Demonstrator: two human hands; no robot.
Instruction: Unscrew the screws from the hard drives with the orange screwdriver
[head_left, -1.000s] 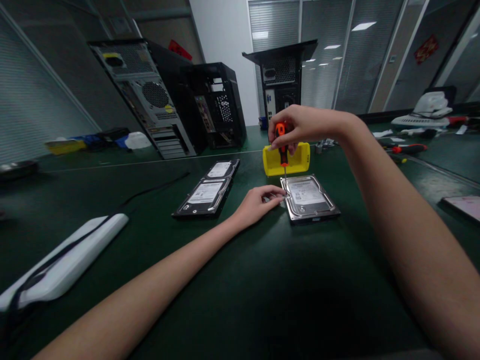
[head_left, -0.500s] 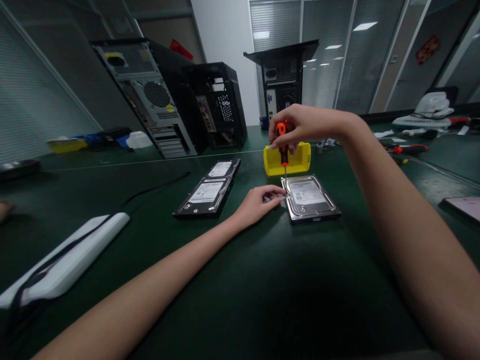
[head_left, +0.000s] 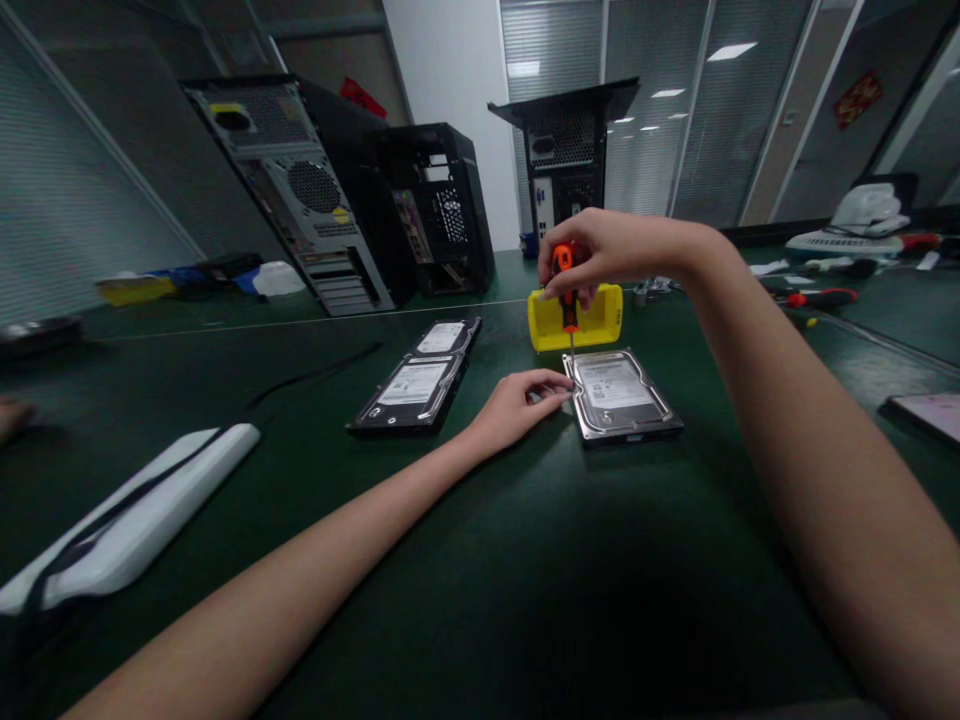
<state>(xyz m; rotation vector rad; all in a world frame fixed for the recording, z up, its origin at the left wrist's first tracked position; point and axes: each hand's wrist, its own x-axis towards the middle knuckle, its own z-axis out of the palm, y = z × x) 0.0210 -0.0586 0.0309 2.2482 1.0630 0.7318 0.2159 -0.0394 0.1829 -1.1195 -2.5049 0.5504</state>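
Observation:
A silver hard drive (head_left: 622, 394) lies flat on the green table. My right hand (head_left: 600, 250) is closed round the handle of an orange-and-black screwdriver (head_left: 564, 290), held upright with its tip on the drive's near-left corner. My left hand (head_left: 517, 405) rests on the table at the drive's left edge, fingers pinched together against that corner by the tip. Whether anything is between those fingers I cannot make out.
A yellow bin (head_left: 574, 318) stands just behind the drive. Two more hard drives (head_left: 416, 385) lie to the left. Three computer cases (head_left: 330, 190) stand at the back. A white device with a cable (head_left: 127, 520) lies near left. Tools (head_left: 817, 296) lie at the right.
Both hands and the screwdriver stay almost where they were. Someone else's hand has come into view at the far left edge of the table.

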